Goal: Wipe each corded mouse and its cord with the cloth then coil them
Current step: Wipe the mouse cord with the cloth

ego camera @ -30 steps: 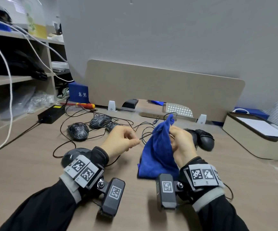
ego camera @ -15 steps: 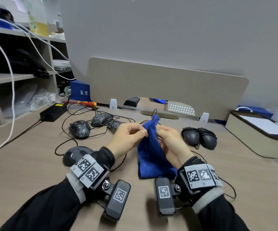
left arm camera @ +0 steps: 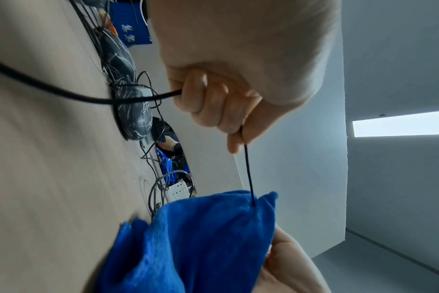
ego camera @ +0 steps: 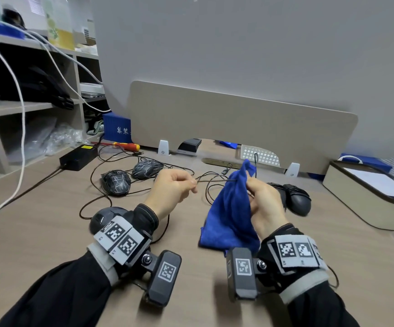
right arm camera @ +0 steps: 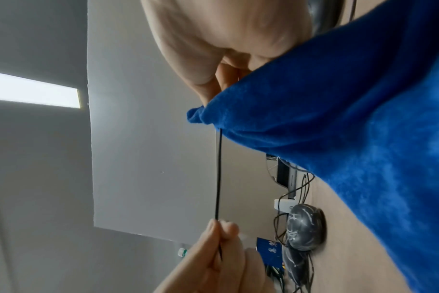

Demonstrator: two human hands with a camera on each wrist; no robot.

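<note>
Two white Chinese characters show on the blue box point(ego camera: 118, 128) at the back of the worktop point(ego camera: 38, 208), the first reading 集; the second is too soft to make out for sure. A yellow label sits on the black power adapter point(ego camera: 78, 156), its print too small to read. Black-and-white square marker tags ride on both wrist straps.

Up front, the left hand point(ego camera: 172, 187) is closed, thumb and forefinger pinching a thin black cord point(ego camera: 211, 181), with the other fingers curled in behind. From that pinch the cord runs straight and taut to the right, into the blue cloth point(ego camera: 231, 208). The right hand point(ego camera: 264, 201) is closed around the cloth near its top, bunching it over the cord where the cord enters; the rest of the cloth hangs down to the worktop. Both hands are raised above the worktop, a short stretch of cord bare between them.

A dark mouse point(ego camera: 107, 215) lies just behind the left wrist, partly hidden by the strap. Two dark mice with pale scribbled lines, the patterned mouse point(ego camera: 116, 182) and its neighbour point(ego camera: 147, 169), rest further back to the left among loose loops of cord. Two black mice point(ego camera: 295, 199) lie side by side just beyond the right hand. A red-and-yellow screwdriver point(ego camera: 125, 146) lies near the adapter.
</note>
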